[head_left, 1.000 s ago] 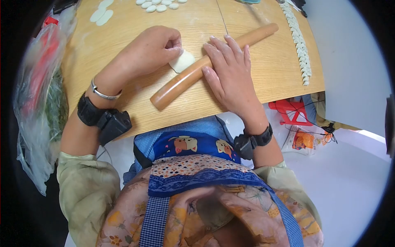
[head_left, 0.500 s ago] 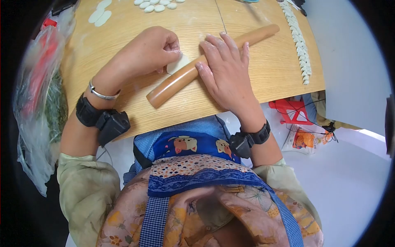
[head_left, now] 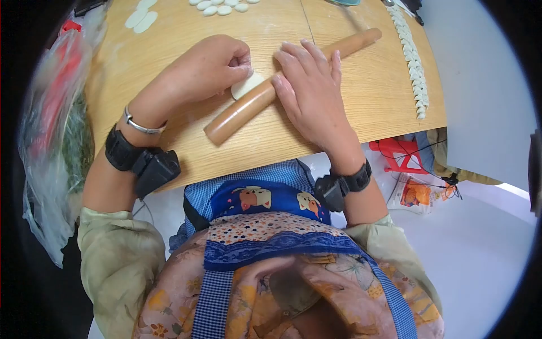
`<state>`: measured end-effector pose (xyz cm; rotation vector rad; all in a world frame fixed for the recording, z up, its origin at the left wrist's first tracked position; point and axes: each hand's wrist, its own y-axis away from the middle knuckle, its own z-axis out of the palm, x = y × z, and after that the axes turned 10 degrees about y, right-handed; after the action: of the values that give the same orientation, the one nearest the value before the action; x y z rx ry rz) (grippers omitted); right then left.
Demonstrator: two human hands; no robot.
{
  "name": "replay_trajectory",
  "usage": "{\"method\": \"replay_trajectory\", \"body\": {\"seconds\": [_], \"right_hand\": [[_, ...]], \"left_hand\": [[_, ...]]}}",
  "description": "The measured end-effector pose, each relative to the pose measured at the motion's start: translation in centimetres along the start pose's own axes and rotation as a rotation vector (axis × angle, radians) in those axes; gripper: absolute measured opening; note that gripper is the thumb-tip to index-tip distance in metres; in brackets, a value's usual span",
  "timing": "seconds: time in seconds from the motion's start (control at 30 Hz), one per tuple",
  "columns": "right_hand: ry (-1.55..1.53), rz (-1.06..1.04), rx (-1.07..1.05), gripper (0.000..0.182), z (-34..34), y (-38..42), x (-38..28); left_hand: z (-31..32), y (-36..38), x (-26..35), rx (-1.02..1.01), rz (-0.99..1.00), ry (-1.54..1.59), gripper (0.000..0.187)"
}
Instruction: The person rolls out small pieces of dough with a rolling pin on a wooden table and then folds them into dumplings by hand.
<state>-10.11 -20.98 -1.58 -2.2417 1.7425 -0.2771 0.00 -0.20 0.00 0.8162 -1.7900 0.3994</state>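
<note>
A wooden rolling pin (head_left: 240, 113) lies diagonally on the table. My right hand (head_left: 310, 93) rests palm down across its middle, the floury fingers stretched out over the wood. To the left, my left hand (head_left: 212, 65) has its fingers curled in and pinches the edge of a thin white dough wrapper (head_left: 246, 87). The wrapper lies flat on the table against the far side of the pin, partly covered by the left fingertips.
Flattened dough ovals (head_left: 145, 21) and several small dough pieces (head_left: 224, 10) lie at the far side of the wooden table (head_left: 372, 104). A long row of folded dumplings (head_left: 412, 65) runs along the right. A plastic bag (head_left: 51, 130) hangs at the left; a red stool (head_left: 398, 153) stands below.
The rolling pin has shifted slightly away from me under my right hand, and more of the wrapper shows. My left hand keeps its pinch on the wrapper.
</note>
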Motion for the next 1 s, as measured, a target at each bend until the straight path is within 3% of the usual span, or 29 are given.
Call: {"method": "replay_trajectory", "body": {"seconds": [0.23,0.57,0.63,1.0], "right_hand": [[-0.037,0.050,-0.052,0.049,-1.0,3.7,0.4],[-0.022,0.044,-0.025,0.047,-0.7,3.1,0.2],[0.017,0.047,-0.020,0.045,-0.6,2.5,-0.1],[0.042,0.031,0.029,0.040,1.2,-2.3,-0.8]], "left_hand": [[-0.4,-0.2,-0.2,-0.039,0.010,-0.076,0.020],[-0.1,0.2,0.6,-0.090,-0.127,0.030,0.015],[-0.2,0.3,0.5,-0.131,-0.149,0.179,0.015],[-0.3,0.0,-0.2,-0.106,-0.076,0.071,0.018]]}}
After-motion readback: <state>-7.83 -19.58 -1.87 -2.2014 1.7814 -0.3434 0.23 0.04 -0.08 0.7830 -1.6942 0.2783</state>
